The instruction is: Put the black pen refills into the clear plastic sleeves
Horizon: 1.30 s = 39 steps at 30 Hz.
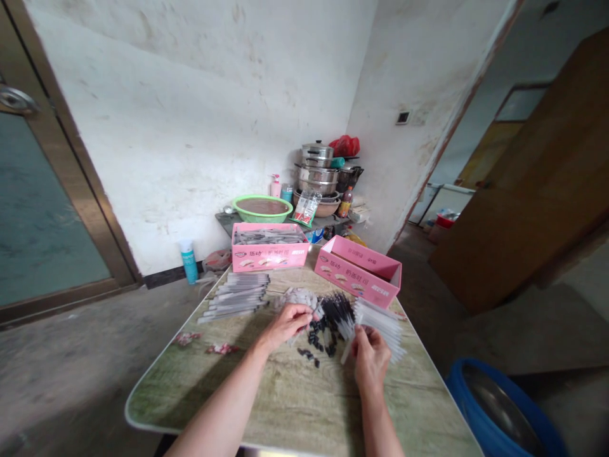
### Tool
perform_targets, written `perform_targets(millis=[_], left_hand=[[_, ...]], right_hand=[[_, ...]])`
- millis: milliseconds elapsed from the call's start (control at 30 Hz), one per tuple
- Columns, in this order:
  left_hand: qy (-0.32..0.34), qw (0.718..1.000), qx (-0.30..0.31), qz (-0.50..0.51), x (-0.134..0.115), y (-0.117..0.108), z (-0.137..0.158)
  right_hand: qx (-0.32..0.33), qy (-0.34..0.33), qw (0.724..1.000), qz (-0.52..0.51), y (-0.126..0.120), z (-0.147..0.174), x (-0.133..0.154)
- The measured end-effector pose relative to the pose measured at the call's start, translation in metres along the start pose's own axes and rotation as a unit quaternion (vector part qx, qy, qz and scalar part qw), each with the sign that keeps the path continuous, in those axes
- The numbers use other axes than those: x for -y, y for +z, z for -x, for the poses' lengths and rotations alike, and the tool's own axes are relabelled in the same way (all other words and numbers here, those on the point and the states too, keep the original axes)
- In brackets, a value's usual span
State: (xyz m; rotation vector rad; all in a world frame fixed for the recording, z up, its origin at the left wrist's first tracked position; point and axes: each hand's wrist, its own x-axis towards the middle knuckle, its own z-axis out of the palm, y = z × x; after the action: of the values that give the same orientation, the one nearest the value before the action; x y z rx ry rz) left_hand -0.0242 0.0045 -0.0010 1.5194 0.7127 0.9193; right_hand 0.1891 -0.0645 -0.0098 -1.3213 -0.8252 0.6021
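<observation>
My left hand [291,322] is closed in a pinch beside a heap of small whitish pieces [299,297]; what its fingertips hold is too small to make out. My right hand [371,354] is shut on a thin translucent tube [348,350], which slants down to the left. Beside that hand lies a row of clear pen-like tubes [380,324]. Between the hands are a bundle of thin black-tipped sticks [339,311] and scattered small black caps [315,337]. Grey-white pens [240,295] lie in a row on the left.
A pink box [270,257] filled with pens stands at the table's back, with a second pink box [356,270] to its right. Behind are a green basin [262,217] and stacked steel pots [318,171]. A blue tub [464,381] stands right of the table [304,406].
</observation>
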Motion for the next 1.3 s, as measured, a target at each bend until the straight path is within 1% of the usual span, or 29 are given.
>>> perform_targets(millis=[33, 100, 167, 233, 333, 500, 667, 767, 867, 933, 1000, 1100, 1200, 1233, 1300], left_hand=[[0.000, 1.000, 0.014, -0.003, -0.001, 0.002, 0.001], [0.002, 0.999, 0.033, -0.012, -0.001, 0.004, 0.001], [-0.005, 0.999, 0.042, -0.029, 0.001, 0.006, 0.001], [-0.015, 0.998, 0.040, -0.053, 0.003, 0.007, 0.001], [-0.014, 0.996, 0.039, -0.078, 0.007, 0.006, 0.002], [-0.017, 0.995, 0.048, -0.087, 0.007, 0.005, 0.002], [-0.022, 0.993, 0.058, -0.104, 0.000, 0.005, 0.004], [-0.008, 0.992, 0.054, -0.117, -0.004, 0.006, 0.004], [0.001, 0.993, 0.030, -0.110, -0.004, 0.008, 0.003], [-0.007, 0.997, -0.001, -0.075, -0.002, 0.011, 0.002], [-0.014, 0.999, -0.039, -0.028, 0.000, 0.014, 0.000], [0.012, 0.996, -0.083, 0.029, 0.000, 0.021, -0.003], [0.034, 0.992, -0.085, 0.084, -0.001, 0.026, -0.005], [0.035, 0.991, -0.082, 0.103, -0.002, 0.026, -0.005], [0.038, 0.986, -0.090, 0.137, -0.002, 0.024, -0.006]], right_hand=[[-0.006, 0.042, 0.997, -0.066, 0.000, -0.002, 0.000], [0.018, 0.095, 0.980, -0.177, -0.001, -0.006, 0.000], [0.025, 0.112, 0.962, -0.247, -0.004, -0.010, -0.001], [0.013, 0.117, 0.951, -0.285, -0.007, -0.013, -0.004], [-0.016, 0.123, 0.944, -0.305, -0.010, -0.017, -0.008], [-0.039, 0.119, 0.946, -0.298, -0.009, -0.018, -0.009], [-0.022, 0.098, 0.953, -0.285, -0.006, -0.014, -0.004], [-0.006, 0.103, 0.956, -0.274, -0.001, -0.010, -0.001], [0.024, 0.110, 0.959, -0.261, 0.006, -0.004, 0.000], [0.059, 0.114, 0.959, -0.253, 0.011, 0.001, 0.001], [0.103, 0.118, 0.956, -0.247, 0.017, 0.006, 0.000], [0.188, 0.134, 0.944, -0.237, 0.024, 0.013, 0.000], [0.263, 0.159, 0.925, -0.225, 0.028, 0.018, 0.001], [0.273, 0.166, 0.921, -0.225, 0.029, 0.018, 0.001], [0.267, 0.175, 0.917, -0.238, 0.028, 0.017, 0.001]])
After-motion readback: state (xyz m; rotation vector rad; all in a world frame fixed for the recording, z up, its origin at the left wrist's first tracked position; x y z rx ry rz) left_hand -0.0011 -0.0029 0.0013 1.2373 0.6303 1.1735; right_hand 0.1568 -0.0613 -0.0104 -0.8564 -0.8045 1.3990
